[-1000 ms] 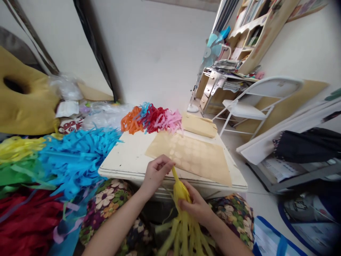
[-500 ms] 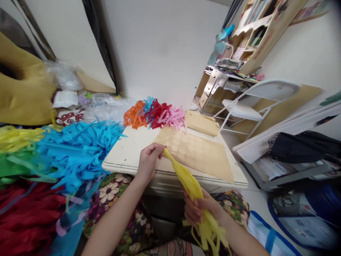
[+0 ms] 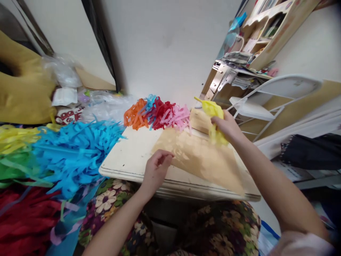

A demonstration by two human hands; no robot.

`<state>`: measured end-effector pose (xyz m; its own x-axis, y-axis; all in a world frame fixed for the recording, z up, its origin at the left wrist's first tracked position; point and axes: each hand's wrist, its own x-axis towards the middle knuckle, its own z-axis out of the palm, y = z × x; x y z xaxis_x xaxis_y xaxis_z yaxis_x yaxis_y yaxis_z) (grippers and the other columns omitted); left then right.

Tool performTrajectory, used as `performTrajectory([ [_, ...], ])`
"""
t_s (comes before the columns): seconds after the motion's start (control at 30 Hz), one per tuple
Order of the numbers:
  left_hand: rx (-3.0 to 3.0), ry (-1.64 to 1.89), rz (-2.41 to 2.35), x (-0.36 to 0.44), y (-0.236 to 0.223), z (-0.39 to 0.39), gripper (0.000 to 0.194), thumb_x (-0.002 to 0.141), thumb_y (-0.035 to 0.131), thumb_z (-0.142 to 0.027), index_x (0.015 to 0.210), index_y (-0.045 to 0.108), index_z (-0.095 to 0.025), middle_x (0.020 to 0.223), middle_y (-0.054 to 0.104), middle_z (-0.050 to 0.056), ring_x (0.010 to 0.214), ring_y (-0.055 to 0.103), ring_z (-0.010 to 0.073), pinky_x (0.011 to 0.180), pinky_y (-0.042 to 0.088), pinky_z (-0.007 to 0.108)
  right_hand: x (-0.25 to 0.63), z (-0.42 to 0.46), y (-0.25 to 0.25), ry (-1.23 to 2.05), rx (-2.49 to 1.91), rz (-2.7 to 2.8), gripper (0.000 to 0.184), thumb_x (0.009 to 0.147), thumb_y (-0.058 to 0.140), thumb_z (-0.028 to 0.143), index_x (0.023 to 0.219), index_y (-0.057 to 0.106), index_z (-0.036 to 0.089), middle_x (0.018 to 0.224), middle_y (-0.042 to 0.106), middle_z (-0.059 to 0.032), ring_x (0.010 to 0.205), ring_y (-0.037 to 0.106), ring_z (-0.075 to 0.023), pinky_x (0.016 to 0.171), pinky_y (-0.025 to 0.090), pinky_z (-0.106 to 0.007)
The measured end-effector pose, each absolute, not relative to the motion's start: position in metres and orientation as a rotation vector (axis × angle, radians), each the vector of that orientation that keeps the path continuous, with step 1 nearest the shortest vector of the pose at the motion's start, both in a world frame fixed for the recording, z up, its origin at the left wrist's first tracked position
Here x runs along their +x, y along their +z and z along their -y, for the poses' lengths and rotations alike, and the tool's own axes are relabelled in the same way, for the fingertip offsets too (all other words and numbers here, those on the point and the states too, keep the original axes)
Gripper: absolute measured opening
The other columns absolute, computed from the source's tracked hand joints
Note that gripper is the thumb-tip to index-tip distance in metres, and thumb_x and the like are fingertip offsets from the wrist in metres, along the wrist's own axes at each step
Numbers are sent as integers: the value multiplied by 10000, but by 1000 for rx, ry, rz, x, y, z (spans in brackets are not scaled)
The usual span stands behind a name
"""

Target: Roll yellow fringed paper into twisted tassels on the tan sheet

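Note:
A yellow paper tassel (image 3: 213, 108) hangs from my right hand (image 3: 226, 126), whose fingers are closed around its middle. Its twisted tip points up and left, and its fringe drops toward the brown paper sheet (image 3: 202, 163) on the low table (image 3: 128, 153). My left hand (image 3: 159, 167) is at the sheet's near left edge, fingers curled in and nothing visible in them. Along the table's far side lie orange (image 3: 135, 113), red (image 3: 163, 112) and pink (image 3: 181, 117) fringed tassels, with some blue between them.
Piles of blue fringe (image 3: 77, 153) and red fringe (image 3: 26, 217) lie to the left. Behind the tassels stands a white wall (image 3: 165, 46). A folded brown paper piece (image 3: 198, 121) is at the table's far right, with a white folding chair (image 3: 253, 106) beyond.
My left hand has let go of the tassel's twisted tip and dropped slightly. My right hand has carried the tassel up and forward, from my lap to over the table's right side.

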<state>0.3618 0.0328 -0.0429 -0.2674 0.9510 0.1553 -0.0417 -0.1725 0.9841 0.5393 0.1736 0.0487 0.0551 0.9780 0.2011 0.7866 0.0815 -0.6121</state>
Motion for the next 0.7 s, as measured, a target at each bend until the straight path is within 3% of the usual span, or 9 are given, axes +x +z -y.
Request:
performTrajectory([
  [0.07,1242,1516,-1295,365,-44,-34,144,698,482,-255,658,561,-141,590,489,-9,530,415,81,500,326,199,518,-215,49,195,-1870,1810,421,708,409,297,1072,364,89,930,522,-131,757,536,-190,575,430,-272],
  [0.17,1360,1468,-1285,365,-46,-35,158,716,461,-254,651,553,-143,588,482,-2,535,418,87,495,325,205,487,-256,36,161,-1939,1872,590,685,475,346,1127,310,-8,965,506,-208,870,513,-255,673,419,-330],
  [0.27,1450,1456,-1258,364,-45,-35,153,725,458,-237,644,547,-141,594,487,3,540,421,86,501,329,205,468,-271,21,111,-1969,1993,603,651,521,416,1090,406,19,1020,479,-231,965,460,-311,759,370,-413],
  [0.4,1538,1460,-1204,362,-42,-36,137,714,478,-214,613,536,-142,584,489,4,533,416,83,503,342,201,461,-270,17,-27,-1974,2139,557,634,519,514,981,535,79,1159,381,-231,1099,296,-387,848,190,-547],
  [0.6,1571,1471,-1262,364,-43,-40,132,710,488,-214,613,550,-148,601,520,18,551,450,97,520,376,210,474,-239,45,-280,-1845,2290,688,741,281,605,1183,399,91,1180,342,-259,1094,306,-378,781,251,-487],
  [0.7,1772,1528,-1286,360,-35,-23,187,752,439,-238,640,562,-152,624,539,33,579,478,105,551,395,215,496,-204,55,-379,-1703,2302,635,768,306,550,1196,380,87,1234,294,-246,1118,296,-349,781,277,-445],
])
